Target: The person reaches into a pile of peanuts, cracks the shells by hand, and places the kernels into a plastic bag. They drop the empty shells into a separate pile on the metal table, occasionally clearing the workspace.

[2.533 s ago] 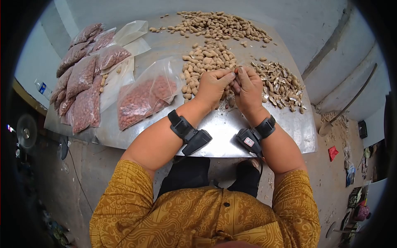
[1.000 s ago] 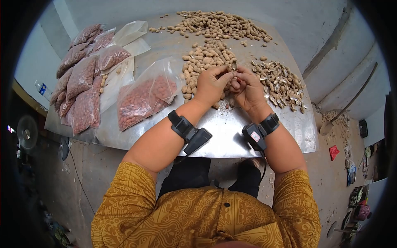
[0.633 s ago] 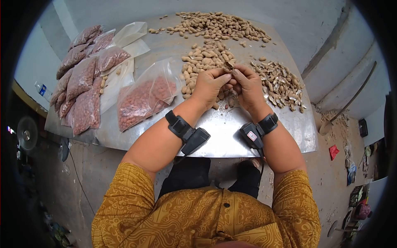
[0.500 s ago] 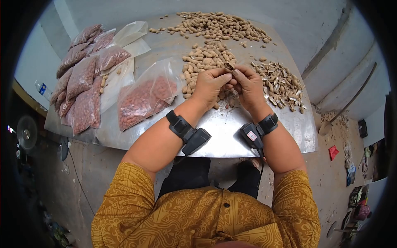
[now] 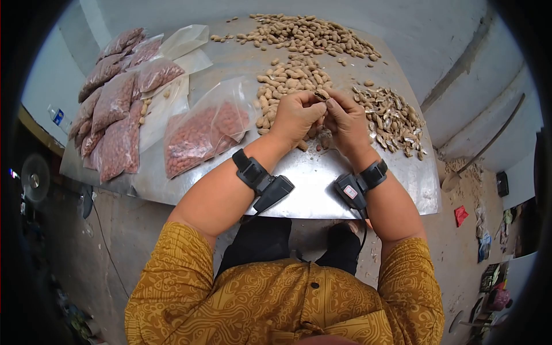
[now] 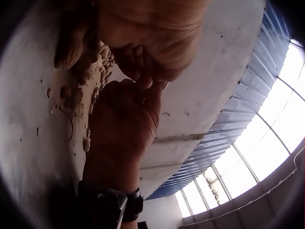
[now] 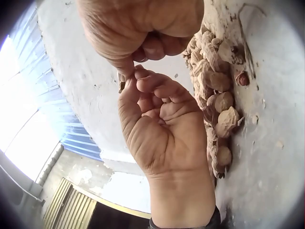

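Observation:
Over the near end of the whole peanut pile [image 5: 293, 77], both hands meet fingertip to fingertip. Left hand [image 5: 295, 119] and right hand [image 5: 349, 123] pinch a small brown peanut shell [image 5: 321, 96] between thumbs and index fingers. In the right wrist view a bit of the shell [image 7: 122, 87] sticks out beside the touching fingertips of the right hand [image 7: 143, 28] and the left hand [image 7: 167, 129]. The other fingers of both hands are curled in; whether they hold kernels is hard to tell. The left wrist view shows the left hand [image 6: 152, 33] above the right hand [image 6: 124, 119], in shadow.
A heap of split shells [image 5: 394, 121] lies right of the hands on the metal table [image 5: 310, 190]. More whole peanuts [image 5: 316, 34] spread at the back. An open clear bag of red kernels [image 5: 201, 135] and several filled bags [image 5: 115, 103] lie at the left.
The shell stood up, split, above the fingertips a second ago; it now sits lower and flatter between them. The fingers of both hands have closed in on it, while the forearms barely moved.

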### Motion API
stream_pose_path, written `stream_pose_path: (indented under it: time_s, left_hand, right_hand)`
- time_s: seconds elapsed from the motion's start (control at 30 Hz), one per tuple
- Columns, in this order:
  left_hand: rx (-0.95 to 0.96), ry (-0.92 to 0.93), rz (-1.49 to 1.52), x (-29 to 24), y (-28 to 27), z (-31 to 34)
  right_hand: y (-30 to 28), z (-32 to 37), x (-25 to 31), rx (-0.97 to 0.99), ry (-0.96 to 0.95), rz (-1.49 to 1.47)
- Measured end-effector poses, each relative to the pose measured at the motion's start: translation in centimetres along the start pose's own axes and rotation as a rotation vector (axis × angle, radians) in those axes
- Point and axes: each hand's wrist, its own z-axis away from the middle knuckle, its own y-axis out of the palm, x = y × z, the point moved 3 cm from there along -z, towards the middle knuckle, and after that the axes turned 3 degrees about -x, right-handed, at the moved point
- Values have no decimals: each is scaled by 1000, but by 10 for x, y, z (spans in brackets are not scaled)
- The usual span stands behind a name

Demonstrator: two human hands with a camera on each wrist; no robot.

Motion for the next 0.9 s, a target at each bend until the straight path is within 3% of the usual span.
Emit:
stream_pose_path:
  time_s: [0.2,0.3,0.5,0.7,0.9]
  left_hand:
    - [-39,-18,111,-3,9,3]
    - [-89,13,161,0,14,1]
    - [-136,-90,347,2,20,3]
    - [-176,-138,394,0,22,5]
    - [-165,-114,370,8,18,2]
  right_hand:
    - [2,4,-1,-46,-97,132]
    - [6,5,0,-153,-270,369]
    - [10,9,6,-190,-318,535]
    - [9,8,2,-204,-314,489]
    - [-4,1,-14,-48,-3,-45]
